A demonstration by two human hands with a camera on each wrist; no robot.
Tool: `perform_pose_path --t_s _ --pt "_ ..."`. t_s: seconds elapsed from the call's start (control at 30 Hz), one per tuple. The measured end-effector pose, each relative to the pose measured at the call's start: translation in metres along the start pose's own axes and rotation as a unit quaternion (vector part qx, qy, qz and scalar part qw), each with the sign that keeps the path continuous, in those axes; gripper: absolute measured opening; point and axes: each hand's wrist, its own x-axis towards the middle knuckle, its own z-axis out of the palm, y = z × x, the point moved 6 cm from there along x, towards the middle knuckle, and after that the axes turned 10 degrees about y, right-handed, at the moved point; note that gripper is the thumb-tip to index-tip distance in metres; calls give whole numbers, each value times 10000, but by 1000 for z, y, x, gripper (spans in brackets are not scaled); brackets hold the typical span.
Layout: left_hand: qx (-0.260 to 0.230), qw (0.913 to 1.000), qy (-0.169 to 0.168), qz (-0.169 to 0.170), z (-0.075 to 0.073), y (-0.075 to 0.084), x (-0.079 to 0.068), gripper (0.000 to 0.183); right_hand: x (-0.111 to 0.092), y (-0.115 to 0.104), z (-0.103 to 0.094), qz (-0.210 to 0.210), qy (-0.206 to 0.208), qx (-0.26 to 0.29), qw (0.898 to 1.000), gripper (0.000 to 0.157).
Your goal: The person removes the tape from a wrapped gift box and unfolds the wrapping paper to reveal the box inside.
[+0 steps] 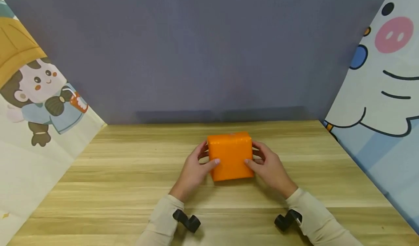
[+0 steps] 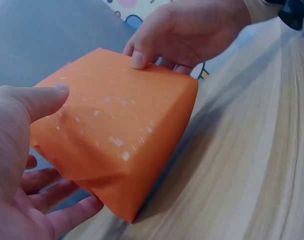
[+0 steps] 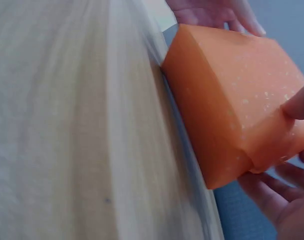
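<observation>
An orange paper-wrapped box [image 1: 230, 157], speckled with pale flecks in the wrist views, is held between both hands close over the wooden table. My left hand [image 1: 194, 169] grips its left side, thumb on the near face and fingers around the side and behind. On the opposite side my right hand [image 1: 270, 167] grips it the same way. Folded paper shows at the end of the box [image 2: 117, 135] beside the left fingers. In the right wrist view a similar fold of the box [image 3: 226, 105] sits by the right fingers.
Wood-grain table [image 1: 131, 187] spreads around the hands. A dark grey panel [image 1: 209, 56] rises behind it. Cartoon-printed sheets stand at the left [image 1: 39, 93] and right [image 1: 386, 93]. Black wrist mounts [image 1: 186, 220] sit on the beige sleeves.
</observation>
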Motion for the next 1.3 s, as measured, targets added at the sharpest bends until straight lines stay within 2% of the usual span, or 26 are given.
perform_pose_path --t_s 0.17,0.37,0.53,0.7,0.77,0.83,0.97,1.03,1.13,1.23,1.3 --pt "150 9998 -25 155 -1 5 0 88 -1 -6 0 -320 232 377 9985 53" --pt "222 9982 -331 439 3 10 -3 91 -1 -12 -5 -727 585 900 9916 32" --pt "489 9945 -220 897 2 14 0 84 2 -16 -8 -668 666 1275 9873 36" --pt "743 9852 28 1546 -3 17 -1 80 5 -18 -4 -509 581 1299 9885 36" --pt "973 9761 109 1938 -4 19 -3 79 6 -16 -4 -446 629 1234 9894 35" --pt "1244 9617 208 2433 -3 22 -5 80 6 -14 -4 -323 693 1161 9903 36" --pt "1811 9175 449 3513 1 29 -11 83 4 -6 -4 233 592 1040 9925 44" --pt "1969 8975 491 3917 4 32 -15 84 3 -3 -4 574 507 1050 9915 50" --pt "2118 8765 419 4303 9 34 -19 83 1 1 -5 950 405 1149 9880 58" --pt "2247 8630 332 4513 14 35 -21 80 -1 1 -5 1143 276 1373 9835 63" --pt "2363 8538 307 4629 17 36 -22 78 -1 2 -4 1281 194 1502 9801 60"
